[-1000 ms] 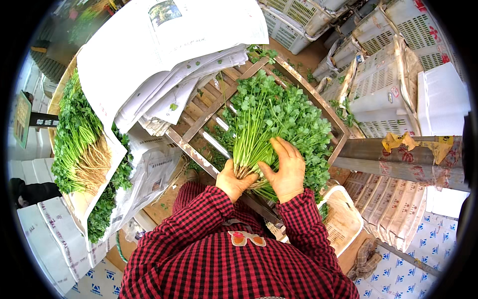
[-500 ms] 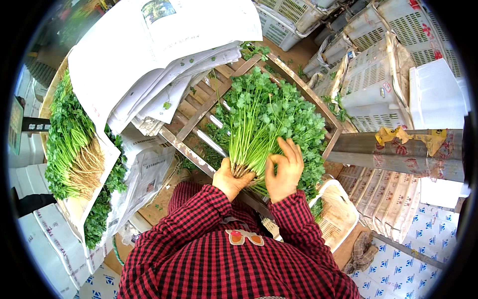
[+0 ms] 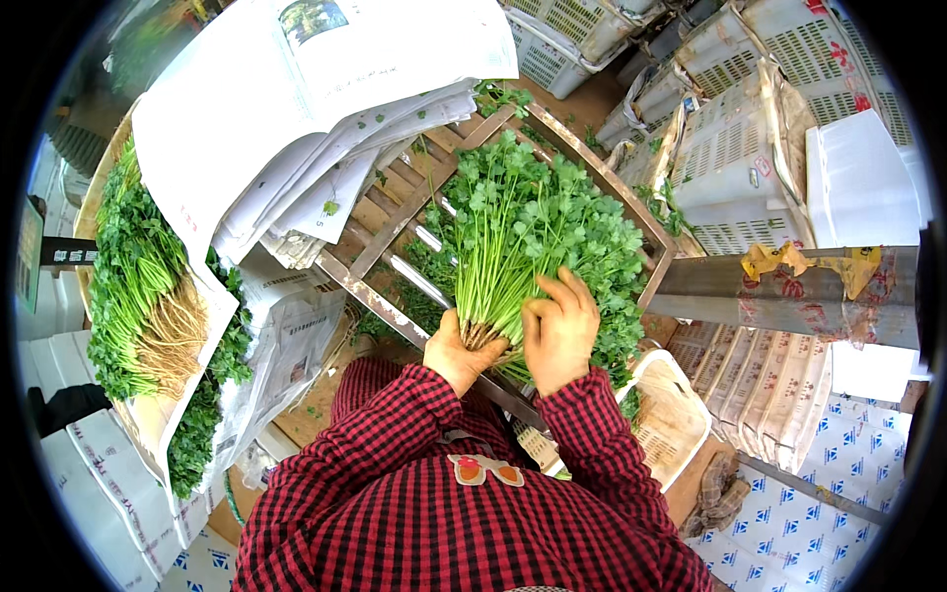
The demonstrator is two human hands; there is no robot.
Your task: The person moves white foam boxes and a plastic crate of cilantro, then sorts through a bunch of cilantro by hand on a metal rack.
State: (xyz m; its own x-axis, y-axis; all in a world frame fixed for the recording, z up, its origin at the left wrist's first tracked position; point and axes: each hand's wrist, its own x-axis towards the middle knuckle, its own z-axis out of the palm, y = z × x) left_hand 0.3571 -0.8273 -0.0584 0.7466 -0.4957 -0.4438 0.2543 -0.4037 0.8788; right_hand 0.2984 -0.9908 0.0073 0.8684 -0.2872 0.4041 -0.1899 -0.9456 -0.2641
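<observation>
A bunch of coriander lies on a rusty metal rack in front of me, its leaves away from me and its cut root ends toward me. My left hand is closed around the brownish root ends. On the right side of the stems, my right hand has its fingers bent in against the greens, thumb close to the index finger. Its fingertips are partly lost among the stems. More loose coriander spreads under and to the right of the bunch.
Large white paper sheets cover a stack at the left. Beside them sits rooted coriander in a paper-lined basket. Plastic crates stand far right, near a metal post. A pale basket stands at my right.
My right hand has shifted slightly left and its thumb and fingers have drawn closer together at the stems. My left hand keeps hold of the root ends, barely moved.
</observation>
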